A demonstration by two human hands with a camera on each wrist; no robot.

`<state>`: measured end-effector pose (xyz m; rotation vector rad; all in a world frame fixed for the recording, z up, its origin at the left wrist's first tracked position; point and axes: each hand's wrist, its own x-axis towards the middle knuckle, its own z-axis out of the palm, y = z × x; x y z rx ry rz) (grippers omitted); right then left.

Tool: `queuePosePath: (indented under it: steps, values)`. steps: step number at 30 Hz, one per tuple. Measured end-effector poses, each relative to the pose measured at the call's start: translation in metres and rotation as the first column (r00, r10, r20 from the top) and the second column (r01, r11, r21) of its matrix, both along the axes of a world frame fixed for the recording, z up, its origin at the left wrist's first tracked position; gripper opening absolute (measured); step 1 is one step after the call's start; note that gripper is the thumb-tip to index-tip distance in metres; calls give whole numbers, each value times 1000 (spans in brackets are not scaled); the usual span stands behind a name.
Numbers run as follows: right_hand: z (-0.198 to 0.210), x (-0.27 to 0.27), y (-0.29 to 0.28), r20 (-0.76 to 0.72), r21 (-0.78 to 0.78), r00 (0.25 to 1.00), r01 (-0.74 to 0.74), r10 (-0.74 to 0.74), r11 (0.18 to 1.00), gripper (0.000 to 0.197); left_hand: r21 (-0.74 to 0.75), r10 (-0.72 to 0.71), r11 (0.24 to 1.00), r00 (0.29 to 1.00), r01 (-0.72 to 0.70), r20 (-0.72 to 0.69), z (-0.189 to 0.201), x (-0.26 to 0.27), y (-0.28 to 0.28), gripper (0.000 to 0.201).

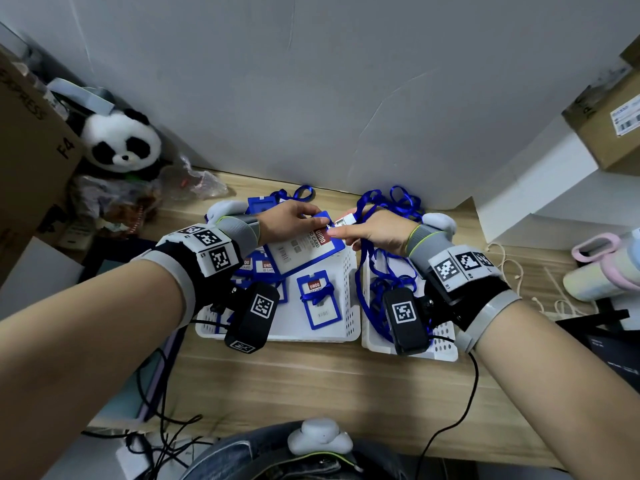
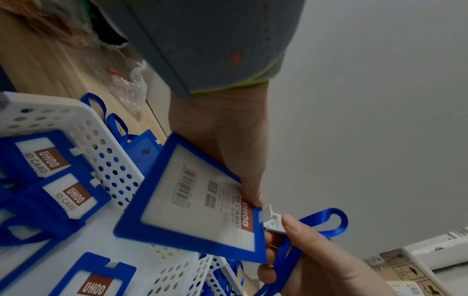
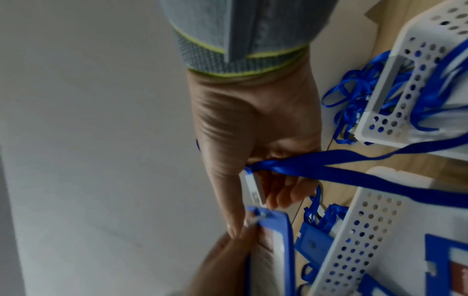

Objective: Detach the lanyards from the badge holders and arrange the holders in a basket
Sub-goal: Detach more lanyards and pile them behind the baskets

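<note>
My left hand (image 1: 317, 220) pinches the top edge of a blue badge holder (image 1: 304, 251) above the left white basket (image 1: 351, 306), which holds several blue holders (image 1: 317, 299). My right hand (image 1: 341, 232) pinches the white clip (image 1: 344, 221) of a blue lanyard (image 1: 365, 265) at the holder's top slot. In the left wrist view, the holder (image 2: 197, 202) meets the clip (image 2: 272, 220), and the lanyard (image 2: 326, 220) loops past the right hand (image 2: 303, 240). In the right wrist view, the lanyard (image 3: 354, 168) trails toward the right basket (image 3: 395, 112).
The right basket (image 1: 446, 341) holds loose lanyards, and more lanyards (image 1: 398, 202) lie against the wall. A panda plush (image 1: 121, 140) and a cardboard box (image 1: 27, 133) stand at the left. A box (image 1: 606, 126) and a pink-capped bottle (image 1: 602, 268) sit at the right.
</note>
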<state>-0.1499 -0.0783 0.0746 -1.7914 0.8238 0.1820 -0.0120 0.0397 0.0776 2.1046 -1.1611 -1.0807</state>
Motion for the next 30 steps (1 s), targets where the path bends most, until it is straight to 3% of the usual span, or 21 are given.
queuePosePath:
  steps: [3, 5, 9, 16, 22, 26, 30]
  values:
    - [-8, 4, 1, -75, -181, 997, -13, -1, 983, 38, 5, -27, 1000, 999, 27, 42, -2, -2, -2, 36]
    - [-11, 6, 2, -66, -210, 997, 28, -43, 977, 34, 20, -22, 1000, 999, 22, 31, -3, -1, -3, 38]
    - [-8, 5, 1, 38, -106, 993, 115, -111, 988, 19, 44, 15, 999, 1000, -15, -5, -3, 3, -1, 38]
    - [-14, 8, -1, 78, -97, 969, 240, -233, 966, 24, 47, 38, 998, 998, -36, -45, 2, -1, 0, 35]
    - [-9, 7, -3, 161, -136, 954, 274, -252, 952, 6, 94, 52, 995, 994, -43, -91, -7, 3, 4, 55]
    - [-8, 4, -5, 165, -37, 944, 295, -285, 955, 15, 156, 79, 986, 987, -57, -136, -10, 8, 8, 58]
    - [-11, 2, -5, 146, 116, 893, 412, -426, 904, 27, 68, 156, 987, 955, -144, -252, -7, 10, 9, 49]
